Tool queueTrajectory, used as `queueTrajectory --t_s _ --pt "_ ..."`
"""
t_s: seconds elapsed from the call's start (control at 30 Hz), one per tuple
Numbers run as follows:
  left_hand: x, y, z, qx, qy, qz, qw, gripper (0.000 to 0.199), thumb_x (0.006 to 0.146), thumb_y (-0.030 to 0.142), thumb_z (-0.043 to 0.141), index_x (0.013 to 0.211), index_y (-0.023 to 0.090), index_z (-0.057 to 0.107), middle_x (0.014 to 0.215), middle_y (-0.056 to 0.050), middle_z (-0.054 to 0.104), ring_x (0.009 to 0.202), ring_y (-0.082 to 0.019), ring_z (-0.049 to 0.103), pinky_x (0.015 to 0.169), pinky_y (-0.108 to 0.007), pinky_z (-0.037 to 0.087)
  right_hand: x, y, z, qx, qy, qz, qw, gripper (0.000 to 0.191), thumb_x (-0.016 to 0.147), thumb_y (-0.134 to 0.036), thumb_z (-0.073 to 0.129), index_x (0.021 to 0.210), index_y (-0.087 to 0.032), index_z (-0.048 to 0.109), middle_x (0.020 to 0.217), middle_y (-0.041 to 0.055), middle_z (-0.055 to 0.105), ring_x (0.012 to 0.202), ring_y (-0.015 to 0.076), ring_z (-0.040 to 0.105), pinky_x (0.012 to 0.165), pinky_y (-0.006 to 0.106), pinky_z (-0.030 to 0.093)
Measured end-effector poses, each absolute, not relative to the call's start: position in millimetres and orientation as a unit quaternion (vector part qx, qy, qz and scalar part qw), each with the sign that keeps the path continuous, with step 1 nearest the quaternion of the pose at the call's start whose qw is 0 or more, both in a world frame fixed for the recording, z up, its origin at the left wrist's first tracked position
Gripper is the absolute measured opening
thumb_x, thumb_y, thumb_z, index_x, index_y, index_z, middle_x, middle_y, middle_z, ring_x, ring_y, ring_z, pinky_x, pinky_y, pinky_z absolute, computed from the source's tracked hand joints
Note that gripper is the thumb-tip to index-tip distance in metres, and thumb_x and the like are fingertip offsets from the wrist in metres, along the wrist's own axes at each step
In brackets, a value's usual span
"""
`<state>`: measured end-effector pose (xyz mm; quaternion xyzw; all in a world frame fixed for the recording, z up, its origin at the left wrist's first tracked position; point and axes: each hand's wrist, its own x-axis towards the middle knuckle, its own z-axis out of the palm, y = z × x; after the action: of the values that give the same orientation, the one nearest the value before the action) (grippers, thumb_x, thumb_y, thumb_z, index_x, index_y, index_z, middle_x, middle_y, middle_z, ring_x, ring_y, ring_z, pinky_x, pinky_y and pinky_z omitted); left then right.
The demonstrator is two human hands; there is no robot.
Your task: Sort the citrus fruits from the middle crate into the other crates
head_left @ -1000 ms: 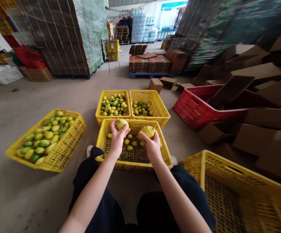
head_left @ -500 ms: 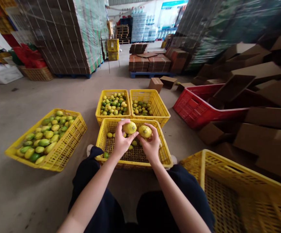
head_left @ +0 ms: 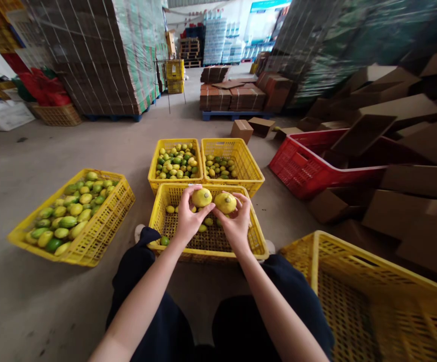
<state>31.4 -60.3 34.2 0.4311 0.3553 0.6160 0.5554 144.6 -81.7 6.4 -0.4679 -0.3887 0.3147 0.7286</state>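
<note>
My left hand (head_left: 190, 217) grips a yellow lemon (head_left: 202, 197) between thumb and fingers. Another yellow lemon (head_left: 225, 203) is held in my right hand (head_left: 238, 224), close beside the first. Both hands are above a yellow crate (head_left: 258, 231) between my feet, with several lemons and a green fruit (head_left: 164, 241) lying in it. Behind it stand two more yellow crates: the left one (head_left: 152, 166) is well filled with green and yellow fruit, the right one (head_left: 254, 168) holds fewer.
A tilted yellow crate (head_left: 107, 231) full of fruit stands at the left. At the right are a large yellow crate (head_left: 354, 251), a red crate (head_left: 304, 168) and piled cardboard boxes (head_left: 422, 201). Wrapped pallets (head_left: 93, 55) rise behind.
The lemon in my right hand has turned slightly, and the fingers around it have shifted a little. My left hand has barely moved.
</note>
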Motion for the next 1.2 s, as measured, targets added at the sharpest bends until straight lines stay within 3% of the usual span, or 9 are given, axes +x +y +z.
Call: queueTrajectory --t_s 0.1,0.23,0.43,0.6,0.77,0.97,1.1,1.2 --pt "29.4 -54.6 31.5 0.382 0.381 0.598 0.592 0.041 0.06 0.019 0.082 0.097 0.021 0.063 0.105 -0.005 0.066 0.104 -0.02 0.061 0.081 -0.022 0.049 146.0 -82.1 6.8 -0.455 -0.382 0.371 0.713 0.046 0.06 -0.02 0.079 0.099 -0.026 0.055 0.09 -0.0035 0.064 0.081 0.0143 0.061 0.075 0.026 0.051" --pt "23.2 -46.4 27.9 0.324 0.351 0.564 0.674 0.03 0.071 0.035 0.075 0.091 0.019 0.059 0.1 -0.005 0.068 0.099 -0.02 0.064 0.077 -0.026 0.054 153.6 -79.9 11.7 -0.405 -0.368 0.467 0.694 0.034 0.066 -0.028 0.077 0.097 -0.023 0.063 0.091 -0.0018 0.066 0.081 0.0158 0.061 0.07 0.026 0.051" --pt "18.4 -43.2 29.7 0.259 0.258 0.515 0.775 0.028 0.077 0.025 0.07 0.102 0.015 0.063 0.114 -0.009 0.066 0.112 -0.024 0.059 0.094 -0.038 0.051 167.4 -76.4 16.2 -0.37 -0.282 0.536 0.704 0.035 0.062 -0.031 0.079 0.092 -0.023 0.065 0.087 -0.0021 0.07 0.074 0.0142 0.063 0.064 0.024 0.051" --pt "19.8 -42.3 30.3 0.196 0.264 0.514 0.792 0.023 0.089 0.027 0.055 0.106 0.013 0.062 0.117 -0.012 0.065 0.117 -0.027 0.057 0.096 -0.044 0.051 171.3 -75.9 16.6 -0.344 -0.278 0.569 0.693 0.028 0.062 -0.027 0.078 0.087 -0.023 0.066 0.086 -0.0017 0.07 0.074 0.0141 0.064 0.063 0.024 0.053" --pt "19.6 -39.1 29.9 0.155 0.276 0.516 0.796 0.025 0.092 0.03 0.051 0.105 0.012 0.062 0.109 -0.013 0.067 0.112 -0.026 0.06 0.093 -0.04 0.054 172.6 -74.5 17.0 -0.337 -0.277 0.598 0.672 0.033 0.065 -0.025 0.074 0.097 -0.019 0.067 0.084 0.0015 0.071 0.071 0.015 0.066 0.062 0.025 0.054" --pt "19.5 -40.8 26.7 0.226 0.271 0.548 0.759 0.019 0.079 0.008 0.064 0.096 0.015 0.064 0.096 -0.003 0.069 0.101 -0.019 0.066 0.097 -0.034 0.051 172.0 -71.9 14.0 -0.318 -0.237 0.638 0.66 0.023 0.072 -0.023 0.066 0.094 -0.019 0.064 0.077 0.0017 0.071 0.063 0.0158 0.067 0.054 0.025 0.054" --pt "18.3 -40.9 27.5 0.211 0.295 0.519 0.774 0.013 0.083 0.015 0.061 0.095 0.014 0.064 0.094 -0.006 0.07 0.093 -0.02 0.069 0.092 -0.036 0.053 165.2 -71.2 13.0 -0.315 -0.239 0.639 0.659 0.018 0.075 -0.025 0.065 0.091 -0.018 0.065 0.08 0.0036 0.072 0.066 0.0173 0.068 0.058 0.028 0.057" --pt "19.6 -40.0 29.9 0.175 0.304 0.504 0.789 0.019 0.09 0.024 0.05 0.098 0.012 0.062 0.093 -0.011 0.07 0.086 -0.021 0.07 0.083 -0.034 0.056 161.7 -71.4 11.9 -0.329 -0.23 0.642 0.654 0.016 0.076 -0.028 0.066 0.087 -0.016 0.064 0.076 0.0036 0.071 0.059 0.0157 0.066 0.055 0.027 0.056"
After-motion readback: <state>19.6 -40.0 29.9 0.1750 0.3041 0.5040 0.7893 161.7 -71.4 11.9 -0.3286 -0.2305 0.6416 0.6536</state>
